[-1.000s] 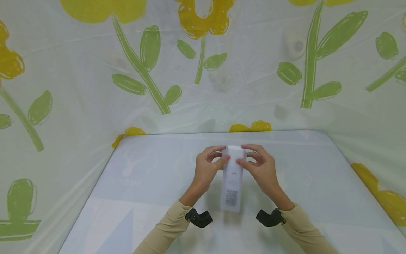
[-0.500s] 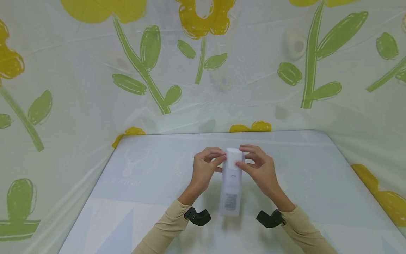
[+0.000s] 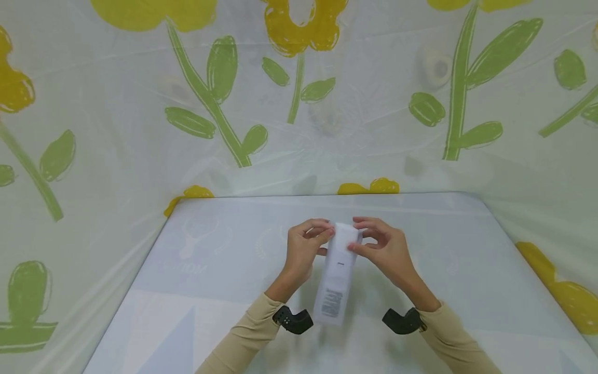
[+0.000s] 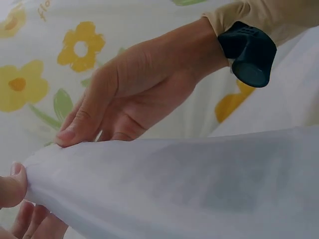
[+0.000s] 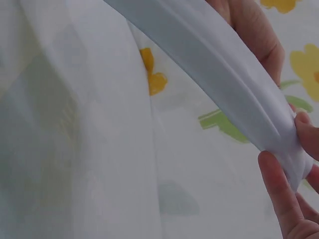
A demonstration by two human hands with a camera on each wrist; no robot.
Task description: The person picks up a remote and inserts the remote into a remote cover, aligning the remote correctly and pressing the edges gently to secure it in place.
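Note:
A long, slim white packet [image 3: 335,280], with a small grey block of print near its lower end, hangs between the two hands above the table. My left hand [image 3: 301,252] pinches its upper left edge between thumb and fingers. At the upper right edge, my right hand [image 3: 386,248] holds it with the thumb on the front and fingers behind. In the left wrist view the packet [image 4: 164,184] looks smooth and soft, narrowing toward the gripped end. Fingers and thumb press creases into the packet's end [image 5: 279,134] in the right wrist view.
A pale table [image 3: 224,291] with faint printed figures lies below the hands. Behind and beside it hangs a white curtain [image 3: 364,130] printed with yellow flowers and green leaves. Both wrists wear a black camera [image 3: 293,320] over tan sleeves [image 3: 243,335].
The packet's lower end has swung left and toward me, so it now slants. Its top has dropped slightly. My left thumb has moved out to the packet's left edge.

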